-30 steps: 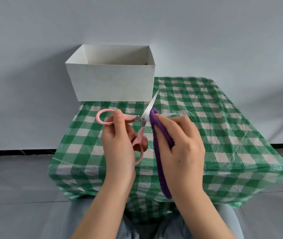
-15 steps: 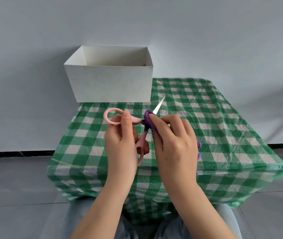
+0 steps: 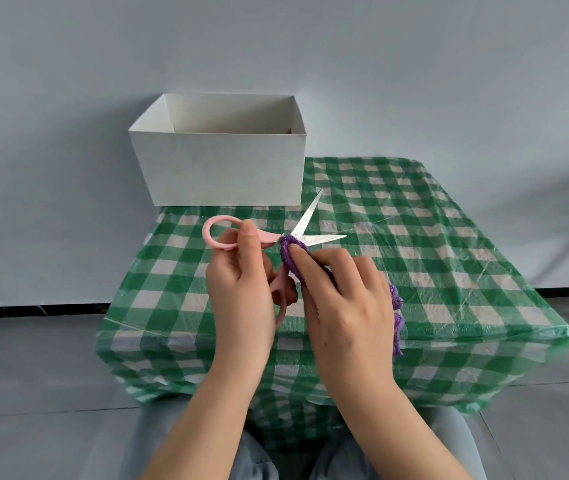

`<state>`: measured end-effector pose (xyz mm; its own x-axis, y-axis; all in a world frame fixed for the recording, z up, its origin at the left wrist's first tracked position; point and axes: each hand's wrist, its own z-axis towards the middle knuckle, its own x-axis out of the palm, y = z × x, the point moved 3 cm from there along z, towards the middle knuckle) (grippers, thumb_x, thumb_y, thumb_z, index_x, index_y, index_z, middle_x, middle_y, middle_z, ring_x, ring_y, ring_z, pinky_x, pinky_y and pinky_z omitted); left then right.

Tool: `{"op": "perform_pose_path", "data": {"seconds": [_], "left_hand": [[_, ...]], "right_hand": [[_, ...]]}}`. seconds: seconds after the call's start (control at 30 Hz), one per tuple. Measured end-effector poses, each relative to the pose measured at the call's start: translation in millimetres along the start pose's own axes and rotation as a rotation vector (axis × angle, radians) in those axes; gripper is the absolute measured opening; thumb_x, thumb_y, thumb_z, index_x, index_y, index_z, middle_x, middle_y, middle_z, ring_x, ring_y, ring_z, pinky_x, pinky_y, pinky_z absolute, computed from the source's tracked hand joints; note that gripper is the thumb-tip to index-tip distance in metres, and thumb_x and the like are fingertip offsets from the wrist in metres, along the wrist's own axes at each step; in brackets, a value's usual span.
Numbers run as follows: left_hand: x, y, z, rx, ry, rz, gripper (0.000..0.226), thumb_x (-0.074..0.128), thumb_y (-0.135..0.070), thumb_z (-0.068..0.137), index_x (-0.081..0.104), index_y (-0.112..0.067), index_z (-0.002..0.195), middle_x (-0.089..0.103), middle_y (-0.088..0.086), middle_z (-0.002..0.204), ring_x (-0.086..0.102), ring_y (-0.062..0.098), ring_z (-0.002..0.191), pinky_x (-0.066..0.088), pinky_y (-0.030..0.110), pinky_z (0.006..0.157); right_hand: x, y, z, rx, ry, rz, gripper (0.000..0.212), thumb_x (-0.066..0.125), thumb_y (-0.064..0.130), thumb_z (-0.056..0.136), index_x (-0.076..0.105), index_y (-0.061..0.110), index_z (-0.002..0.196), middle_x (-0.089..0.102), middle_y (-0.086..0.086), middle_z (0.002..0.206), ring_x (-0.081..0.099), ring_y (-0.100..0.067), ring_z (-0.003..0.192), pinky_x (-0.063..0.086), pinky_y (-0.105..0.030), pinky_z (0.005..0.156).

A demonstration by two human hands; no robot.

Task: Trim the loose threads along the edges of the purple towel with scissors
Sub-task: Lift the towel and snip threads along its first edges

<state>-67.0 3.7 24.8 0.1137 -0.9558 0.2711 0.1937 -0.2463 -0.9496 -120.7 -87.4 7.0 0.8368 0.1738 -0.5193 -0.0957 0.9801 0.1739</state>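
My left hand (image 3: 241,292) grips the pink-handled scissors (image 3: 276,239), fingers through the handle loops. The steel blades stand spread apart, pointing up and to the right. My right hand (image 3: 345,306) holds the purple towel (image 3: 291,252), bunched up, with an edge folded over my fingertips right at the base of the blades. More of the towel hangs out behind my right hand on its right side; most of it is hidden by the hand. Both hands are raised above the near part of the table.
A table with a green-and-white checked plastic cloth (image 3: 432,244) lies in front of me. An open white cardboard box (image 3: 220,168) stands at its far left corner against the grey wall. My knees sit below the near edge.
The scissor blades have opened wide. The towel, hanging long from my right hand a second ago, is gathered up into the hand, with its edge now at the blades' base.
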Motion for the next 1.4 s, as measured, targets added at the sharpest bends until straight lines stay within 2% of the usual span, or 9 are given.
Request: {"op": "perform_pose_path", "data": {"seconds": [0.27, 0.33, 0.47, 0.6, 0.73, 0.9, 1.07, 1.17, 1.4], "left_hand": [[1.1, -3.5, -5.5, 0.02, 0.007, 0.091, 0.034, 0.04, -0.029, 0.1, 0.051, -0.005, 0.078, 0.037, -0.012, 0.038, 0.038, 0.004, 0.033, 0.037, 0.017, 0.037], [-1.1, -2.1, -3.3, 0.017, 0.004, 0.08, 0.034, 0.041, -0.031, 0.1, 0.055, -0.007, 0.08, 0.036, -0.012, 0.042, 0.037, 0.004, 0.036, 0.039, 0.021, 0.039], [-4.0, 0.6, 4.1, -0.02, -0.012, 0.037, 0.036, 0.043, -0.036, 0.099, 0.056, -0.011, 0.077, 0.035, -0.009, 0.049, 0.038, 0.016, 0.045, 0.044, 0.031, 0.045], [-1.6, -2.1, 4.2, -0.045, -0.037, -0.029, 0.037, 0.042, -0.032, 0.1, 0.049, -0.011, 0.07, 0.031, -0.007, 0.048, 0.033, 0.011, 0.04, 0.039, 0.022, 0.04], [0.6, -6.7, 0.4, 0.03, -0.012, 0.007, 0.036, 0.042, -0.029, 0.1, 0.043, -0.008, 0.07, 0.031, -0.005, 0.05, 0.032, 0.005, 0.038, 0.036, 0.014, 0.039], [0.2, -8.2, -3.2, 0.059, 0.029, 0.053, 0.032, 0.042, -0.03, 0.099, 0.048, -0.015, 0.071, 0.031, -0.009, 0.048, 0.034, 0.006, 0.04, 0.045, 0.023, 0.043], [1.4, -9.8, -5.1, 0.035, -0.014, 0.006, 0.033, 0.041, -0.027, 0.1, 0.045, -0.01, 0.072, 0.031, -0.003, 0.051, 0.033, 0.005, 0.04, 0.04, 0.015, 0.041], [0.9, -8.1, -4.0, 0.019, -0.022, -0.017, 0.035, 0.041, -0.029, 0.1, 0.044, -0.01, 0.071, 0.031, -0.008, 0.048, 0.032, 0.005, 0.04, 0.04, 0.017, 0.041], [-0.6, -10.6, -1.8, 0.028, -0.017, -0.038, 0.035, 0.041, -0.028, 0.1, 0.043, -0.01, 0.07, 0.029, -0.004, 0.051, 0.031, 0.011, 0.042, 0.04, 0.019, 0.042]], "right_hand": [[9.8, -6.8, 13.1, 0.128, 0.009, 0.089, 0.029, 0.064, 0.004, 0.088, 0.07, 0.011, 0.115, 0.062, -0.003, 0.093, 0.05, -0.024, 0.073, 0.044, -0.038, 0.061], [10.3, -7.5, 18.2, 0.149, 0.025, 0.125, 0.026, 0.063, 0.007, 0.09, 0.071, 0.012, 0.114, 0.062, -0.002, 0.092, 0.051, -0.024, 0.073, 0.046, -0.038, 0.062], [-1.0, -6.5, 17.6, 0.193, 0.001, 0.165, 0.026, 0.062, 0.012, 0.094, 0.069, 0.013, 0.119, 0.061, 0.0, 0.095, 0.05, -0.02, 0.076, 0.046, -0.035, 0.065], [-5.0, 3.5, 5.2, 0.102, 0.042, 0.104, 0.031, 0.061, 0.008, 0.091, 0.067, 0.012, 0.121, 0.061, -0.002, 0.096, 0.05, -0.022, 0.075, 0.043, -0.035, 0.064], [-3.8, 5.0, 4.3, 0.071, 0.033, 0.045, 0.031, 0.063, 0.005, 0.09, 0.067, 0.013, 0.12, 0.062, -0.002, 0.094, 0.05, -0.023, 0.072, 0.041, -0.036, 0.061], [-1.8, -1.3, 11.7, 0.097, -0.003, 0.051, 0.031, 0.064, 0.004, 0.089, 0.069, 0.012, 0.118, 0.062, -0.004, 0.093, 0.049, -0.024, 0.072, 0.043, -0.038, 0.061], [-2.7, 1.5, 8.6, 0.11, 0.027, 0.093, 0.031, 0.063, 0.005, 0.09, 0.067, 0.01, 0.12, 0.062, -0.004, 0.094, 0.049, -0.023, 0.073, 0.043, -0.038, 0.061], [-4.5, 4.9, 3.8, 0.112, 0.043, 0.133, 0.03, 0.061, 0.007, 0.091, 0.067, 0.01, 0.12, 0.061, -0.003, 0.094, 0.051, -0.024, 0.073, 0.044, -0.039, 0.062], [-3.2, 4.2, 11.1, 0.143, 0.027, 0.154, 0.031, 0.061, 0.007, 0.09, 0.068, 0.012, 0.12, 0.061, -0.002, 0.094, 0.05, -0.023, 0.073, 0.045, -0.04, 0.062]]}}
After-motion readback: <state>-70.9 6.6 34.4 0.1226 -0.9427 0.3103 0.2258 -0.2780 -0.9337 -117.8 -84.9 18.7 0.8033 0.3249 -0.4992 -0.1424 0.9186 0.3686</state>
